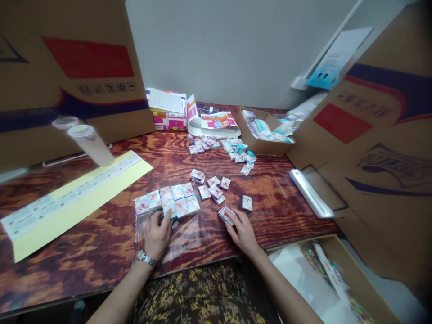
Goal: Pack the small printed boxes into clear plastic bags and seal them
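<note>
My left hand [158, 235] lies on a clear plastic bag [184, 238], its fingertips against the front row of small white-and-teal boxes [167, 200] packed in two rows at the bag's mouth. My right hand [242, 232] has its fingers on one small box [226, 215] tilted on the wooden table [270, 198]. A loose scatter of the same boxes [211, 189] lies between my hands and the larger heap [219, 148]. Another single box [247, 203] stands apart, just beyond my right hand. A metal watch [146, 258] circles my left wrist.
A cardboard tray [259, 135] of boxes and a pink carton [167, 110] with printed sheets stand at the back. To the left lie a yellow strip [70, 200] and a plastic tumbler [91, 145]. A roll of plastic [311, 193] lies right, beside upright cardboard panels [357, 148].
</note>
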A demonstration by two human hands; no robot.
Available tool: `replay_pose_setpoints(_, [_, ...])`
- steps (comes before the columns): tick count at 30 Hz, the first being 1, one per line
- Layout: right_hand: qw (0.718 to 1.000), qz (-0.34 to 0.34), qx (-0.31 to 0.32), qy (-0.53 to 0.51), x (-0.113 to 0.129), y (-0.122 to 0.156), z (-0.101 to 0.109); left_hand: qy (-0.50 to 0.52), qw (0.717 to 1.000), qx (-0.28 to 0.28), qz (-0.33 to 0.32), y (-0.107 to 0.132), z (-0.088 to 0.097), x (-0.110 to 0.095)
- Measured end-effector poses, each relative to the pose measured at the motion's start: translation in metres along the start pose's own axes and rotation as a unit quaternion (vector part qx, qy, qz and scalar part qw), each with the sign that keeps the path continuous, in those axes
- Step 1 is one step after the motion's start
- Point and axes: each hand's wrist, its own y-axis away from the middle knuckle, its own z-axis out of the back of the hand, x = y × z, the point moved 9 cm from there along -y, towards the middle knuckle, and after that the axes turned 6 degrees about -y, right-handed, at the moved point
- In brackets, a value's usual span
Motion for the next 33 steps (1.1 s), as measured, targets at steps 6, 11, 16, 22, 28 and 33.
replay_pose_setpoints(6, [1.0,-0.01,-0.02,0.003,-0.002,0.006,-0.004,-0.043,0.999,0.003,-0.002,0.002,0.0,-0.001])
replay_pose_setpoints(11, [0.999,-0.023,-0.021,0.037,-0.007,0.012,-0.015,-0.039,0.999,0.006,0.006,0.0,0.002,-0.005])
replay_pose_setpoints(16, [0.999,-0.022,-0.018,0.041,0.0,0.012,-0.011,0.011,0.999,0.049,0.02,-0.003,0.009,-0.008])
replay_pose_setpoints(22, [0.999,0.022,-0.02,-0.02,0.07,0.0,0.016,0.051,0.995,0.064,0.051,0.004,0.039,-0.005])
replay_pose_setpoints(28, [0.979,0.134,0.142,-0.065,0.154,-0.004,-0.048,0.065,0.994,0.074,0.051,0.017,0.054,-0.004])
replay_pose_setpoints(33, [0.974,0.147,0.168,-0.042,0.174,-0.019,-0.102,0.07,0.992,0.074,0.071,0.022,0.059,0.001])
